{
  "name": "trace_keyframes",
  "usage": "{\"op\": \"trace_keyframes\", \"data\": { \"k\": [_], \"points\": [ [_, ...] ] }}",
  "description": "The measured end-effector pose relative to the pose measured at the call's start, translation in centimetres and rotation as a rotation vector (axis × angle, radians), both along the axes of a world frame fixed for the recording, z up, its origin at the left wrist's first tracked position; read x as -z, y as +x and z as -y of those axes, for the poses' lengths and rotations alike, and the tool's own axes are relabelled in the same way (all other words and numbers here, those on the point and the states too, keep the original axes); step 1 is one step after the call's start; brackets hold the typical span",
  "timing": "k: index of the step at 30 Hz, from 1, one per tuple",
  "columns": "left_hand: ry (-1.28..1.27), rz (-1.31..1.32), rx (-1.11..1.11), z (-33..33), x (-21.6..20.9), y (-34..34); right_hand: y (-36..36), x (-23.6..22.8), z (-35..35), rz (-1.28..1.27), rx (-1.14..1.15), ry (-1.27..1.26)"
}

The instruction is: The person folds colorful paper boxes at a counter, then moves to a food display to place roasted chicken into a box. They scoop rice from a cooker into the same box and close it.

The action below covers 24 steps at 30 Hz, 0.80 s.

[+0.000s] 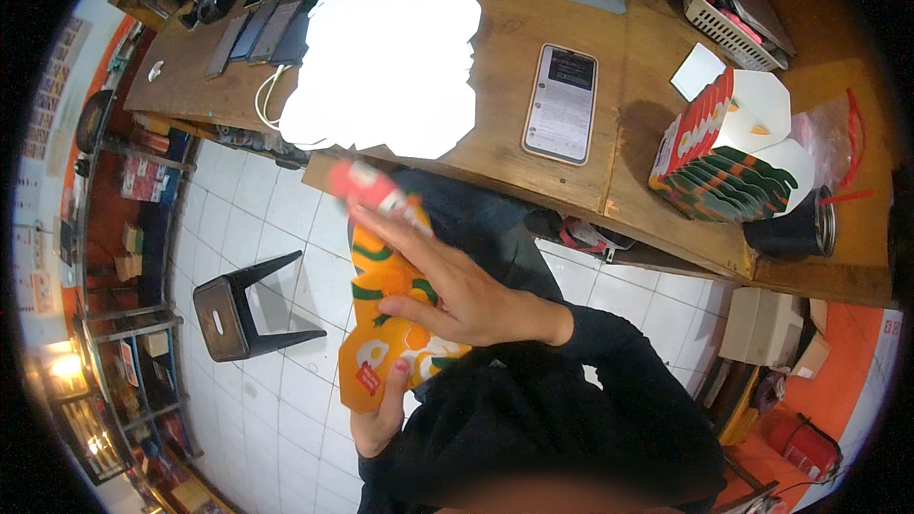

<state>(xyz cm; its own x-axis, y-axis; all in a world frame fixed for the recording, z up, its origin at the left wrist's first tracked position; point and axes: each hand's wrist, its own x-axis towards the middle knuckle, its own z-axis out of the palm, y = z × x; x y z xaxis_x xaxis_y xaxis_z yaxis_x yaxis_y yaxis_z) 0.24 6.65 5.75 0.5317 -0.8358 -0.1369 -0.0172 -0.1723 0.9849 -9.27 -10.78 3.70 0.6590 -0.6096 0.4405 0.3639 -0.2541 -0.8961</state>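
An orange printed cardboard food carton [367,347], with green and white patterns and a blurred red-and-white end, hangs tilted over my lap in front of the table. My left hand [381,419] grips its lower end, thumb on the printed face; the other fingers are hidden behind the card. Across the upper part lies my right hand [457,295], fingers stretched out flat and thumb apart, touching the printed face. Whether the carton is flat or partly folded, I cannot tell.
On the wooden table [647,57] a glaring white shape [381,76] shows no detail. A lit phone [560,105] lies beside it. Nested red and green food cartons [724,157] stand at right, by a dark cup [795,228]. A stool [224,317] stands on the tiled floor at left.
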Motion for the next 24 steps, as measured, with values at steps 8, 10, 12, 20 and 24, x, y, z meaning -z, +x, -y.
{"op": "trace_keyframes", "data": {
  "k": [8,10,12,20,24],
  "points": [
    [0.113,-0.253,-0.072,0.7,0.1,0.3,-3.5,0.0,-0.9,-0.079,0.118,-0.271],
    [0.093,-0.269,-0.042,1.6,0.3,0.1,-4.6,0.3,-0.8,-0.120,0.256,-0.421],
    [0.086,-0.305,0.023,2.7,0.6,0.0,-5.7,0.7,-0.3,-0.093,0.291,-0.559],
    [0.199,-0.460,0.236,5.9,1.4,0.0,-9.1,1.5,2.1,-0.198,0.235,-0.913],
    [0.217,-0.534,0.296,6.6,1.7,-0.1,-9.7,0.5,2.8,-0.196,0.240,-1.188]
  ]
}}
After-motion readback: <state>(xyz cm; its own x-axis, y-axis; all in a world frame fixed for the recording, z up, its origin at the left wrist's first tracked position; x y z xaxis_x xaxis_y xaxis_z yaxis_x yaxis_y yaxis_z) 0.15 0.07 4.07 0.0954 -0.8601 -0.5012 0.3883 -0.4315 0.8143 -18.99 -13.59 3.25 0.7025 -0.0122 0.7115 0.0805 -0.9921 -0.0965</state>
